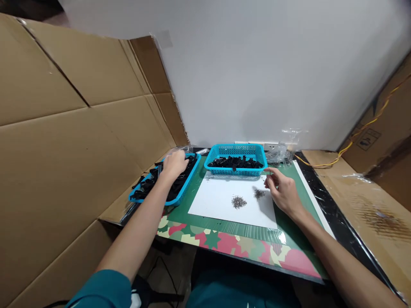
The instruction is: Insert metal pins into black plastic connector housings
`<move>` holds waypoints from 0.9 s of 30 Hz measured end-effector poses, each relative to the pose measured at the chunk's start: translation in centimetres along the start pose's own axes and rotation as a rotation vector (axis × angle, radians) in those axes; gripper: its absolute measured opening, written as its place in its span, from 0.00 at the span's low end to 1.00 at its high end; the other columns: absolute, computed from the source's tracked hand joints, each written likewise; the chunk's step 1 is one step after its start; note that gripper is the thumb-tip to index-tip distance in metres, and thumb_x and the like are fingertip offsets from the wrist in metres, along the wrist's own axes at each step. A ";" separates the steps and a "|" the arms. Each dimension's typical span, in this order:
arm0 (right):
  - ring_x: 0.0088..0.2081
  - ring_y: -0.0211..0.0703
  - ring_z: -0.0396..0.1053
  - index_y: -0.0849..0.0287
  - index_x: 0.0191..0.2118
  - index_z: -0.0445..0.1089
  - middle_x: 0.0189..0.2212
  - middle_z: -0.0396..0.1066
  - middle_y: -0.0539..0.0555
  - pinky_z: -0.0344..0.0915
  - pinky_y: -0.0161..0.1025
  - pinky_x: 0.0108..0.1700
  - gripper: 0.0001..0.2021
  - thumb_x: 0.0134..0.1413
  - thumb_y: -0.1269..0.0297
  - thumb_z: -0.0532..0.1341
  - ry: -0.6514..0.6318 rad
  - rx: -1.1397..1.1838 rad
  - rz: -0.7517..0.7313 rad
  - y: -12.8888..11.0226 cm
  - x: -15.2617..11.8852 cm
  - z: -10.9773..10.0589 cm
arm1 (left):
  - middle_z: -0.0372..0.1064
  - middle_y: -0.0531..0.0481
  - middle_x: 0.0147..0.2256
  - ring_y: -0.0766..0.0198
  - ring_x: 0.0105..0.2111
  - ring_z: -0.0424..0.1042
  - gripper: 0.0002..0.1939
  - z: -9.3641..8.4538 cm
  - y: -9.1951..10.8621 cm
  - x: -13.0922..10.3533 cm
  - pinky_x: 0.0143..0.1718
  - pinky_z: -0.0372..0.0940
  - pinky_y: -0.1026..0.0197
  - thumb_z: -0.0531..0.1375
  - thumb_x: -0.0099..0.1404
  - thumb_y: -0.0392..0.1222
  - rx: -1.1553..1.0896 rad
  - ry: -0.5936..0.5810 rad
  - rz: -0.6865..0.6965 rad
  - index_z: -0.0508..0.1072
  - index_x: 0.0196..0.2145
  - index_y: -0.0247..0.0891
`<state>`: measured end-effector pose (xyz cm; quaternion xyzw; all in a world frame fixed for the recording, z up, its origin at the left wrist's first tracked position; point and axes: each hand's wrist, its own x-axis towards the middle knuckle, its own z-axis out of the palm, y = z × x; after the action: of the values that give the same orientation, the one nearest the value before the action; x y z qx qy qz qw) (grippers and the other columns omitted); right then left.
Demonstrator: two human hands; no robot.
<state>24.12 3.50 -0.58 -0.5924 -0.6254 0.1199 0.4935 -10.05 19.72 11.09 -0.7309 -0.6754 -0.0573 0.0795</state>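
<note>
My left hand point(175, 164) is over the left blue basket point(189, 187), which is heaped with black pieces point(146, 187). Its fingers curl down among these pieces, and whatever they grip is hidden. At the right edge of a white sheet point(212, 199), my right hand point(282, 188) is raised with thumb and fingers pinched together. A thin dark thing shows at its fingertips, too small to name. Beside that hand lies a small pile of tiny metal parts point(258, 193). A larger pile of tiny metal parts point(238, 202) sits on the sheet further left.
Another blue basket point(237, 171) with black pieces stands behind the sheet. Clear plastic bags point(278, 153) lie by a power strip at the wall. Cardboard point(80, 162) walls off the left side. A yellow cable point(345, 149) runs along the right.
</note>
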 end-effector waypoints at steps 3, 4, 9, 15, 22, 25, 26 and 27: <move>0.28 0.47 0.73 0.59 0.52 0.75 0.29 0.77 0.54 0.63 0.39 0.36 0.16 0.67 0.63 0.53 -0.002 -0.014 0.044 0.1 0.3 -0.3 | 0.79 0.27 0.48 0.35 0.52 0.77 0.15 1.1 -2.1 -0.1 0.51 0.70 0.45 0.62 0.68 0.47 0.052 -0.072 -0.065 0.80 0.43 0.32; 0.28 0.46 0.72 0.59 0.52 0.75 0.29 0.77 0.54 0.62 0.39 0.36 0.17 0.66 0.62 0.53 0.007 -0.023 0.057 0.2 0.5 -0.5 | 0.79 0.27 0.47 0.36 0.51 0.77 0.16 1.5 -2.5 -0.1 0.50 0.70 0.46 0.62 0.68 0.49 0.057 -0.092 -0.069 0.80 0.42 0.33; 0.30 0.47 0.69 0.60 0.45 0.79 0.32 0.77 0.57 0.59 0.40 0.36 0.19 0.62 0.63 0.51 -0.077 -0.112 0.134 1.2 1.3 -1.3 | 0.81 0.35 0.45 0.42 0.49 0.79 0.13 2.4 -3.2 0.1 0.46 0.70 0.53 0.62 0.67 0.50 0.025 -0.128 -0.071 0.80 0.39 0.38; 0.24 0.42 0.63 0.60 0.31 0.80 0.21 0.70 0.52 0.54 0.38 0.29 0.13 0.53 0.60 0.59 -0.297 -0.132 0.147 2.5 1.7 -1.9 | 0.81 0.37 0.43 0.41 0.45 0.79 0.13 0.5 -4.4 -0.3 0.42 0.70 0.51 0.59 0.68 0.50 -0.037 -0.056 -0.165 0.78 0.41 0.40; 0.24 0.40 0.61 0.59 0.30 0.80 0.21 0.71 0.50 0.55 0.37 0.29 0.10 0.52 0.62 0.62 -0.375 -0.131 0.117 2.7 1.4 -1.6 | 0.79 0.42 0.41 0.52 0.38 0.77 0.10 -0.8 -3.0 -4.9 0.42 0.70 0.54 0.62 0.66 0.46 -0.467 0.281 -0.096 0.71 0.42 0.40; 0.25 0.41 0.64 0.58 0.27 0.77 0.21 0.72 0.51 0.56 0.37 0.30 0.08 0.53 0.65 0.62 -0.384 -0.140 0.107 2.6 1.3 -1.3 | 0.77 0.48 0.35 0.63 0.28 0.72 0.10 0.6 -0.4 -8.6 0.33 0.68 0.61 0.61 0.67 0.47 -1.019 0.199 0.029 0.68 0.41 0.40; 0.25 0.41 0.65 0.58 0.27 0.76 0.22 0.73 0.52 0.56 0.37 0.30 0.08 0.54 0.66 0.61 -0.384 -0.146 0.105 2.6 1.3 -1.1 | 0.76 0.49 0.34 0.64 0.27 0.70 0.11 1.2 0.7 -9.9 0.31 0.66 0.63 0.62 0.67 0.48 -1.123 0.179 0.054 0.68 0.41 0.40; 0.26 0.42 0.66 0.58 0.27 0.76 0.23 0.74 0.52 0.56 0.37 0.31 0.08 0.55 0.68 0.61 -0.381 -0.153 0.104 2.6 1.3 -1.0 | 0.75 0.50 0.34 0.65 0.27 0.70 0.11 2.0 1.8 -11.3 0.30 0.64 0.64 0.64 0.66 0.48 -1.183 0.140 0.076 0.69 0.40 0.40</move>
<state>26.74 4.92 -1.41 -0.6263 -0.6833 0.2073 0.3129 -9.25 8.92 6.92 -0.6692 -0.4954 -0.4690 -0.2947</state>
